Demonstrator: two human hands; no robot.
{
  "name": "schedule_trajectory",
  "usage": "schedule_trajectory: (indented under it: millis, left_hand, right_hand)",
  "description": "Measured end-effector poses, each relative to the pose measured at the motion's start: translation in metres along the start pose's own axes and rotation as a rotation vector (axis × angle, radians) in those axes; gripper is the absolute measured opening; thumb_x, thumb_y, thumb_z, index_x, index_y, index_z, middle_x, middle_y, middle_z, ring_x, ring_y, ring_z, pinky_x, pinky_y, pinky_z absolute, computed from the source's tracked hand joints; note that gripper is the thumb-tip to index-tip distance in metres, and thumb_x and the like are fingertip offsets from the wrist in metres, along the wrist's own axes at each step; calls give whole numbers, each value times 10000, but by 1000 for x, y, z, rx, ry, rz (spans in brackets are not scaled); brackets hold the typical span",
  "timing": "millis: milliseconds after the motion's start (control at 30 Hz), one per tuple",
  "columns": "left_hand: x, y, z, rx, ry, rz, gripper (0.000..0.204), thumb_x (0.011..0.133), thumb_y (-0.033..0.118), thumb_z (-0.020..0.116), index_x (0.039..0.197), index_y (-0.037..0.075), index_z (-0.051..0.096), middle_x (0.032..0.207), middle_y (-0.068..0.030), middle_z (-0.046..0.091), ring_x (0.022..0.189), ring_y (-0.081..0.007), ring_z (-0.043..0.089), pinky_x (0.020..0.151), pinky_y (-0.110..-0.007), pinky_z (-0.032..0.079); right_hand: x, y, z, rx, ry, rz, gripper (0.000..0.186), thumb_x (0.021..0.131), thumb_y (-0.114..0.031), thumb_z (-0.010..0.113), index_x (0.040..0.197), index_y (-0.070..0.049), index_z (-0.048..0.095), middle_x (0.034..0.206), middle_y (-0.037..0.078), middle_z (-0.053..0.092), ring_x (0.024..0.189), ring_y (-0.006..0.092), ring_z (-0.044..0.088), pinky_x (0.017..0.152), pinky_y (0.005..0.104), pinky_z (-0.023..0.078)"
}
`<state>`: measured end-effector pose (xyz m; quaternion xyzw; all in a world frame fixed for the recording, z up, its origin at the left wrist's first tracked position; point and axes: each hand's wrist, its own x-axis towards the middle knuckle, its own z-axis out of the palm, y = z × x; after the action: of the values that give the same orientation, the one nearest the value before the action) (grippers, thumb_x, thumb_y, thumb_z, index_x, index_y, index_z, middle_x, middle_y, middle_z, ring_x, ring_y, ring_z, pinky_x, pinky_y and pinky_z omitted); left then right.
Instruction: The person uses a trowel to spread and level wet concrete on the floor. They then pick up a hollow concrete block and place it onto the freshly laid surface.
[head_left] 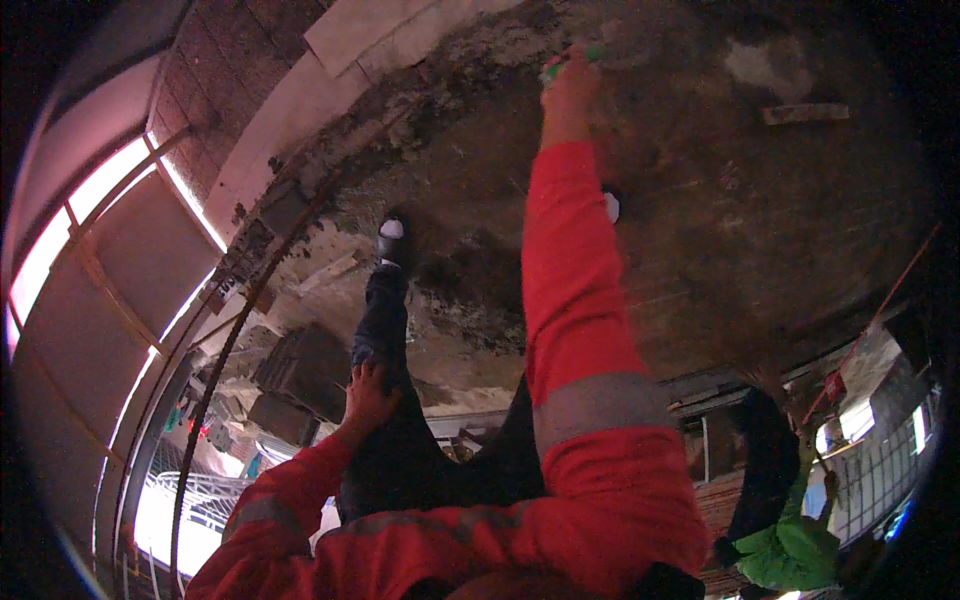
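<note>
- The right hand (568, 88) is at the end of an outstretched arm, top centre, its fingers closed around a green thing (552, 72).
- The green thing shows on both sides of the fist — its kind is too small and blurred to tell. It lies over the dark brown ground (720, 240); whether it touches it, I cannot tell.
- The left hand (368, 398) rests on the left leg (383, 320), fingers loosely spread over the dark trousers, with nothing seen in its hold.
- Both sleeves are red with a grey band; the right sleeve (575, 250) crosses the middle of the view.
- The left shoe (394, 240), dark with a white toe, stands on the ground; the white tip of the right shoe (612, 206) shows just beside the right sleeve.
- Right of the right hand, well apart, are a pale strip (805, 113) and, above it, a pale patch (768, 65) on the ground.
- Upper left, a pale curved border (290, 115) runs beside the paving (225, 65).
- Left, large panels (150, 250) stand beyond a dark bar (212, 385).
- Lower right is a bright green shape (790, 552) — too unclear to name.
</note>
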<state>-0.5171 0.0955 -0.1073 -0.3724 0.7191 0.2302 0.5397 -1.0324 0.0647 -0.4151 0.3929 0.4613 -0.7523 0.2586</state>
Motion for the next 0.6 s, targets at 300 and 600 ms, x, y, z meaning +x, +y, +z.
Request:
schedule_trajectory:
  millis: [300,600]
  left_hand:
    - [-4,-26,10,27,-2,-16,603,748,385,622,1235,60,477,1332,-216,383,1238,-408,352,965,-519,376]
    - [-3,-38,8,-18,10,26,580,756,372,622,1227,63,482,1318,-203,398,1244,-401,350,969,-517,372]
  right_hand:
    - [-94,112,6,153,6,224,90,871,-122,529,911,-77,462,713,45,499,563,177,495,478,340,422]
    - [-175,169,4,-71,-20,223,156,872,-127,543,979,-77,442,707,36,484,554,156,479,462,327,402]
